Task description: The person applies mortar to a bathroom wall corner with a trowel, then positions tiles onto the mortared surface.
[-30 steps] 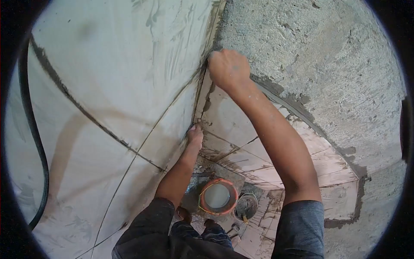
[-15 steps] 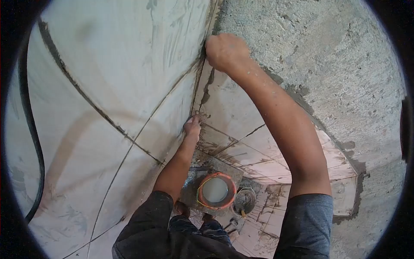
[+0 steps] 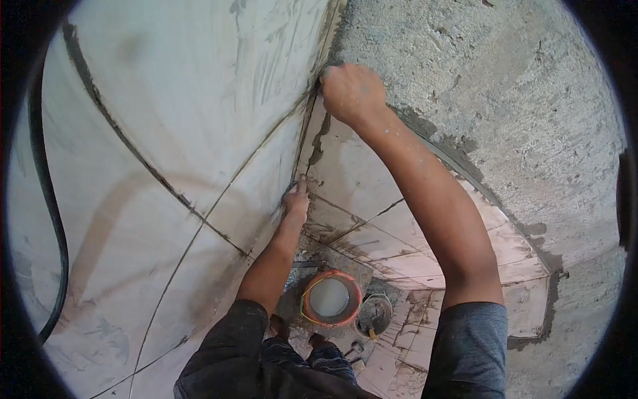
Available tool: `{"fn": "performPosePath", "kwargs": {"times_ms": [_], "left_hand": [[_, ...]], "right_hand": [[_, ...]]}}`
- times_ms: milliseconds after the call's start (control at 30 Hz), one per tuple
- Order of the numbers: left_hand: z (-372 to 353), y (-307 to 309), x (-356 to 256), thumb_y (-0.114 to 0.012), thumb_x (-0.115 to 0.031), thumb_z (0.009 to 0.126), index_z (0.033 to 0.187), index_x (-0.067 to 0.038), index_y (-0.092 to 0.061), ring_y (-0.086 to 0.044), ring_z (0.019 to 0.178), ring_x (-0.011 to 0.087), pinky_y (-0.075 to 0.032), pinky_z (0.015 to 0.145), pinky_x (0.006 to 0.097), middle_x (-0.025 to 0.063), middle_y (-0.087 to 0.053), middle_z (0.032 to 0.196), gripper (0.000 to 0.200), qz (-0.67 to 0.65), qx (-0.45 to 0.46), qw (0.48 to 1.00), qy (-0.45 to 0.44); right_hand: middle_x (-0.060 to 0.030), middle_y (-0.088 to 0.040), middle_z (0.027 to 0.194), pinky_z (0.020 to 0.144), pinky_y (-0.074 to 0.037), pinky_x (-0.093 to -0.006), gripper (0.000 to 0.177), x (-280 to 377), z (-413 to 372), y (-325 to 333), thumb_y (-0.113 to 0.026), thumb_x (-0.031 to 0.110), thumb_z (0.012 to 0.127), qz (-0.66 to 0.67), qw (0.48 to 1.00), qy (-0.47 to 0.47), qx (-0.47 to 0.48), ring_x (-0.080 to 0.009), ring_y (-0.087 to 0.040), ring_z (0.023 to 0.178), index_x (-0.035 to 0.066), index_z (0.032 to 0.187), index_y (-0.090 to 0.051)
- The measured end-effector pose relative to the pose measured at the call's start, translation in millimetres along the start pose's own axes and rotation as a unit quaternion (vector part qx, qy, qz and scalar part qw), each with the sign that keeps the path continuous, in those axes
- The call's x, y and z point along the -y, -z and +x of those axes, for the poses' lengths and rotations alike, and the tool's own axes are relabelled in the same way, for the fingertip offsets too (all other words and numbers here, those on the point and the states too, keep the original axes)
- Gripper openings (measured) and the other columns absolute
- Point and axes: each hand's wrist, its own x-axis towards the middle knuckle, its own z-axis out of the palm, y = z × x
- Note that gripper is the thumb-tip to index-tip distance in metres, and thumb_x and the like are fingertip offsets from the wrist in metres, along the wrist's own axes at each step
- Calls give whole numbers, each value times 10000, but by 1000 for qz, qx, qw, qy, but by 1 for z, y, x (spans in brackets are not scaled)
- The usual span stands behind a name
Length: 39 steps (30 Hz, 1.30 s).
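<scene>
My right hand (image 3: 353, 93) is closed against the upper part of the inside corner, where the tiled left wall (image 3: 193, 133) meets the wall on the right. Its fingertips are turned away, so what they hold is hidden. Lower in the same corner, my left hand (image 3: 296, 199) presses in with bent fingers and one finger pointing up along the joint. Anything it grips is too small to make out. Between the hands runs a narrow dark joint beside a wall tile (image 3: 349, 166) with smeared grey mortar (image 3: 319, 143) along its edge.
Below stands an orange-rimmed bucket (image 3: 358, 302) holding cloudy liquid, beside a smaller dark bucket (image 3: 384, 324). Tools (image 3: 357, 348) lie near my feet. Rough bare cement (image 3: 518, 100) covers the upper right wall. A black hose or cable (image 3: 50, 199) hangs at far left.
My right hand has come slightly down along the corner, its fist turned a little. My left hand stays at nearly the same spot. The view has shifted slightly.
</scene>
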Motion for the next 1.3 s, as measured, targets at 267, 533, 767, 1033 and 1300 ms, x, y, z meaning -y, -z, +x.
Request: {"fn": "performPosePath", "kwargs": {"times_ms": [267,533,767,1033,1300], "left_hand": [[4,3,0,-672,-566,850,1324,5,-512,-602,1093,277,-523,836,363,165,-607,1192,759,58,-7,998,-6],[1,-4,5,-691,-550,844,1241,1,-595,-597,910,203,-491,691,333,127,-634,1088,686,60,-68,995,-49],[-4,-2,6,-674,-548,851,1229,12,-607,-559,803,174,-474,683,315,90,-645,983,678,4,-34,997,-68],[-2,-12,22,-665,-526,868,1218,40,-630,-612,789,194,-490,750,320,110,-698,983,667,46,-122,983,-126],[-17,-20,59,-673,-316,866,1188,-1,-651,-664,942,235,-497,866,344,142,-708,1037,451,128,-228,917,-301]], "right_hand": [[-193,-690,838,703,-543,-455,192,-31,-13,1,-602,194,849,25,999,25,-26,-370,-679,788,35,833,-709],[-191,-682,884,739,-534,-482,300,-62,-35,0,-559,146,846,120,986,109,-31,-398,-647,790,169,1103,-713],[-180,-687,869,720,-529,-481,307,-36,-34,3,-542,135,860,33,996,73,29,-387,-651,785,155,1116,-711],[-203,-673,850,724,-522,-489,288,-36,-25,1,-554,186,880,-64,986,135,71,-398,-646,791,149,1123,-703],[-213,-677,874,726,-523,-491,279,-46,-26,-13,-556,242,904,-25,976,215,-11,-413,-652,791,146,1125,-695]]}}
